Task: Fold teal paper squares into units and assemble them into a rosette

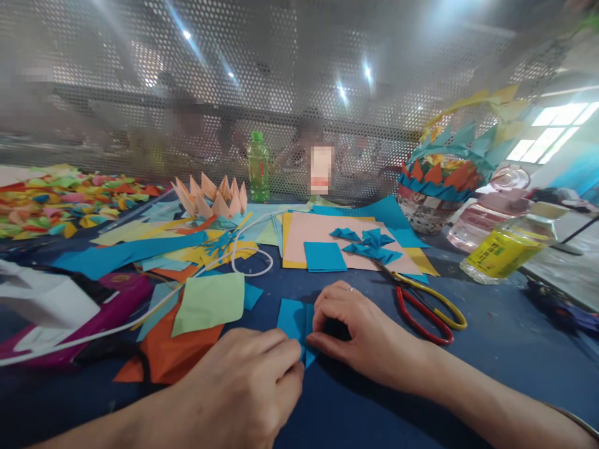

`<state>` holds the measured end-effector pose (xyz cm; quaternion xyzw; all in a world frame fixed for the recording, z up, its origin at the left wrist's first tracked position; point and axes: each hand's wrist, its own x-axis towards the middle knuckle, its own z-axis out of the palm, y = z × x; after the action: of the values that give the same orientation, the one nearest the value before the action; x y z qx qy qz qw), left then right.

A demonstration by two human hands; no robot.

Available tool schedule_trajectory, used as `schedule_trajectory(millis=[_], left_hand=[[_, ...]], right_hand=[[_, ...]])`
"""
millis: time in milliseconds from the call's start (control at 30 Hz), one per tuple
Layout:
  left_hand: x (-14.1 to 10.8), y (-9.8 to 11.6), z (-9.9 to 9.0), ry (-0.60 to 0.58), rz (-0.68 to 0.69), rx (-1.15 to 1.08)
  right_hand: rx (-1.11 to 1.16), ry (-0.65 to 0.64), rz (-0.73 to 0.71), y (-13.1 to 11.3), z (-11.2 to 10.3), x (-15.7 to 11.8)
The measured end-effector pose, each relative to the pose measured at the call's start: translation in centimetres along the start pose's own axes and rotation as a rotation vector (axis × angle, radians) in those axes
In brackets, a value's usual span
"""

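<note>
A small piece of blue paper (pixel 291 315) lies in front of me with a crease or edge running down it. My left hand (pixel 255 380) has its fingers curled together on the paper's lower left part. From the right, my right hand (pixel 344 324) pinches the paper's right side, thumb and fingertips close together and a ring on one finger. The fingers cover much of the paper. Beyond it a blue paper square (pixel 325 256) and several folded blue paper pieces (pixel 374 244) rest on a pink sheet (pixel 304 227). Scissors with red and yellow handles (pixel 428 312) lie beside my right hand.
Left are a green paper sheet (pixel 210 304), orange paper (pixel 180 352), a white plug (pixel 51 299) with its cable, and a crown-like pink paper ring (pixel 213 199). Bottles, including a yellow-labelled one (pixel 505 249), and a paper basket (pixel 435 193) stand right. A perforated screen (pixel 281 81) rises behind.
</note>
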<state>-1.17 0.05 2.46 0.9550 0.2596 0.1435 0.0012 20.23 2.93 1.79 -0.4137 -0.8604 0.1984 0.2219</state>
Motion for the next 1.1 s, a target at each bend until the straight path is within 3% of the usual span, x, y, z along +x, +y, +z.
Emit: schedule_trajectory(millis=[367, 533, 767, 1100], left_hand=[[-0.04, -0.16, 0.28, 0.018, 0.001, -0.011], [-0.19, -0.27, 0.35, 0.084, 0.018, 0.039], [0.13, -0.48, 0.85, -0.038, -0.016, 0.029], [0.61, -0.84, 0.68, 0.104, -0.007, -0.133]], right_hand=[[-0.047, -0.024, 0.023, -0.48, 0.01, 0.01], [-0.055, -0.018, 0.020, -0.43, 0.01, 0.07], [-0.063, -0.009, -0.002, -0.39, 0.03, 0.11], [-0.049, 0.003, 0.015, -0.29, -0.05, -0.02]])
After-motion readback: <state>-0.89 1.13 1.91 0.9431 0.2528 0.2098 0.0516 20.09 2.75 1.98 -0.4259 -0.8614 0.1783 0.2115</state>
